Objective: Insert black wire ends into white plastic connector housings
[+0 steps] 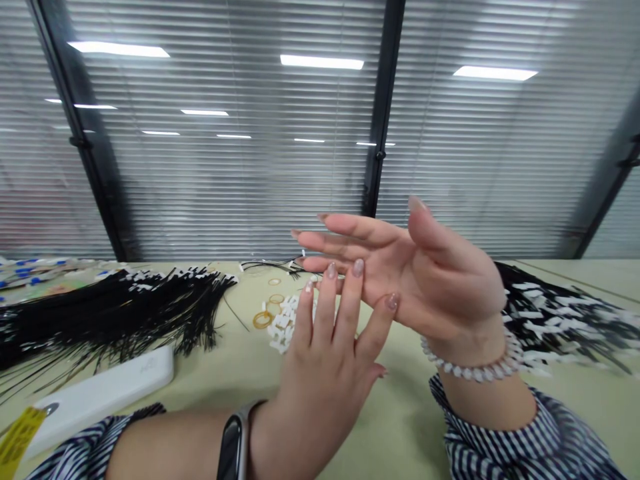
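Palm up and fingers stretched out, my right hand (415, 273) is raised above the table with nothing in it. My left hand (325, 360) shows its back, its fingers spread, and the fingertips overlap the lower edge of the right palm. Whether they press on it I cannot tell for sure. Behind the left fingers lies a small pile of white plastic pieces (284, 325), partly hidden. Several yellow rubber bands (263, 320) lie just left of that pile.
A thick bundle of black wires (165, 307) with white ends spreads on the left, another wire bundle (555, 313) on the right. A white box-shaped device (110, 387) with a yellow label (17, 440) lies front left. Blinds behind glass (250, 167) stand beyond the table (240, 373).
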### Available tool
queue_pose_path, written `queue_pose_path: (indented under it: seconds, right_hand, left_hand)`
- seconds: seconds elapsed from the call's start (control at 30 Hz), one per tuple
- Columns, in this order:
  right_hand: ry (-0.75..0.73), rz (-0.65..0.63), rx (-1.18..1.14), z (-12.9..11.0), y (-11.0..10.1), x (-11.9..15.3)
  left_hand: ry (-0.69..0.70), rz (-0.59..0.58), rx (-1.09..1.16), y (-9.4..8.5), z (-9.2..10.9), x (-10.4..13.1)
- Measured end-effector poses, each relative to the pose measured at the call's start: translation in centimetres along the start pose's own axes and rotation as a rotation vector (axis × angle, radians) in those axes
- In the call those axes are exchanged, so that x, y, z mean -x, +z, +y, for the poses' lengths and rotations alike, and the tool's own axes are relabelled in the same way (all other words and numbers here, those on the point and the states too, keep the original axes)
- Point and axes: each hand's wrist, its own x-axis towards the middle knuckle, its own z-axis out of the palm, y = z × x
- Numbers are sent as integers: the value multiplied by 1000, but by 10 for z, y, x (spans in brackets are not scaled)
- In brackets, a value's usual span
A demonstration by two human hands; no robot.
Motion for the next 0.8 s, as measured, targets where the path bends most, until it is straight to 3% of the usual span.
queue_pose_path:
  seconds: [0.7,0.8]
  right_hand:
    - [-9,8,52,-2,3,2]
    - [-65,90,138,-1,7,6]
  left_hand:
    - [-8,-8,12,-1,2,4]
    - [-48,-1,-17,-4,-6,-1]
